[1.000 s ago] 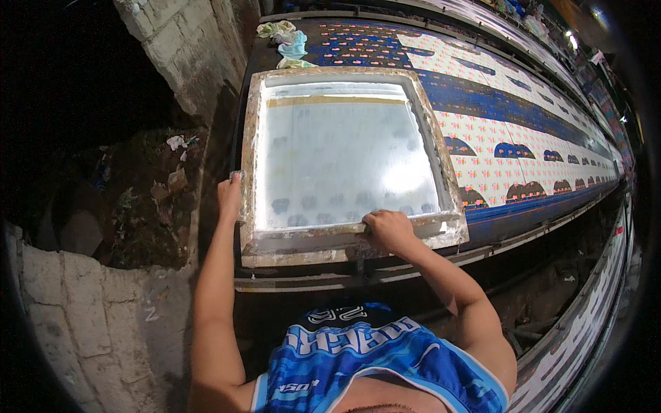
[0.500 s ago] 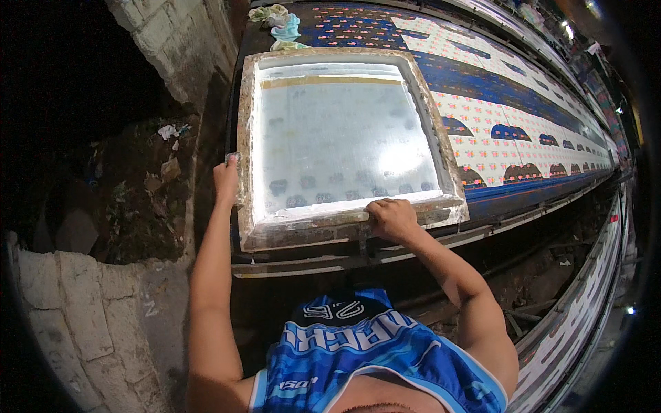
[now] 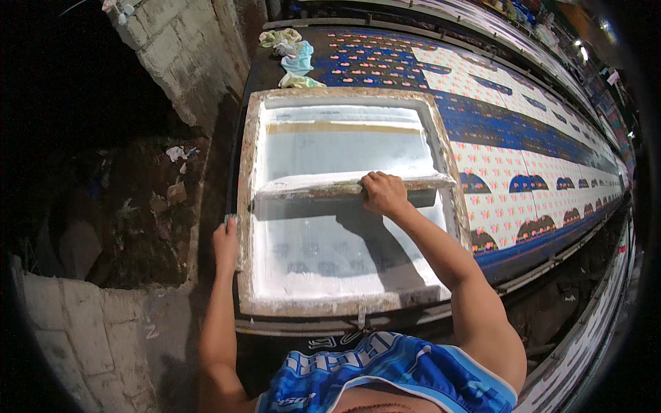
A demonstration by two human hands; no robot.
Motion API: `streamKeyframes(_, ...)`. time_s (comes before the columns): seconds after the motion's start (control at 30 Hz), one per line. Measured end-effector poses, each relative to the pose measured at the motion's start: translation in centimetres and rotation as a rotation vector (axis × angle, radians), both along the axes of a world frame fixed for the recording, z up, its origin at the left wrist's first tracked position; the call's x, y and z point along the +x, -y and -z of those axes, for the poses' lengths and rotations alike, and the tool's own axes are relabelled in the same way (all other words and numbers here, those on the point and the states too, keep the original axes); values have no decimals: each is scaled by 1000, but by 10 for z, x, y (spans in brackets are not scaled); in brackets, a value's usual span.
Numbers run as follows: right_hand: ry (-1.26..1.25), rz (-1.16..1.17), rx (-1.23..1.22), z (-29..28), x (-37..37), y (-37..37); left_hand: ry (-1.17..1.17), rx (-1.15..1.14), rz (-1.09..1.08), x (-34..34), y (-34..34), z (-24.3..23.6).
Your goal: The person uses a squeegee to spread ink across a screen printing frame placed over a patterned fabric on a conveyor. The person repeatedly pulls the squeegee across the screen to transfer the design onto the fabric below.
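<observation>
A wooden-framed printing screen (image 3: 459, 199) lies flat on the long printing table, its inner edges caked with white paste. Across the middle of its mesh stands a long wooden squeegee (image 3: 310, 187), with white paste along its far side. My right hand (image 3: 384, 193) is closed over the squeegee's top, right of its middle. Behind the squeegee the mesh looks grey; on the near side lies a whitish film with faint dark motifs, partly under my arm's shadow. At the screen's left edge, my left hand (image 3: 226, 241) grips the frame, its fingers partly hidden.
Crumpled rags (image 3: 297, 60) lie beyond the screen's far left corner. Flower-printed white cloth pieces (image 3: 502, 165) and blue strips cover the table (image 3: 551, 253) to the right. A block wall (image 3: 69, 323) and littered ground are on the left; another long table runs at right.
My right hand has pushed the squeegee from the screen's near end to its middle. My left hand stays at the frame's left edge. The whole view has shifted, so the screen appears lower.
</observation>
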State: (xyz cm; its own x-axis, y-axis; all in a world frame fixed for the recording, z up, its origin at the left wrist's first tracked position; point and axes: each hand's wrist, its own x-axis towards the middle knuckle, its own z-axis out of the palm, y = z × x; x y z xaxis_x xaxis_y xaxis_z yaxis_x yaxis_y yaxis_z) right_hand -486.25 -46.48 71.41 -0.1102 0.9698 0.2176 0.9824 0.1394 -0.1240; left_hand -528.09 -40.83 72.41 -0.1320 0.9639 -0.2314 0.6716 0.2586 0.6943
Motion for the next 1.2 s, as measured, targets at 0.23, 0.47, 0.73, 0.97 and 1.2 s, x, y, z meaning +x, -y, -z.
streamKeyframes(0.23,26,52,-54,0,50,-124,-69,35,-36,-5,-3,17)
streamKeyframes(0.47,59,38,-150,-36,71,-187,-30,62,-45,-9,-3,17)
streamKeyframes(0.73,65,4,-168,-17,95,-214,64,53,-51,-12,-4,25)
streamKeyframes(0.97,17,53,-198,-17,54,-131,23,26,-38,-7,-5,16)
streamKeyframes(1.2,-50,52,-294,-31,-13,29,-4,-28,2,-5,-4,6)
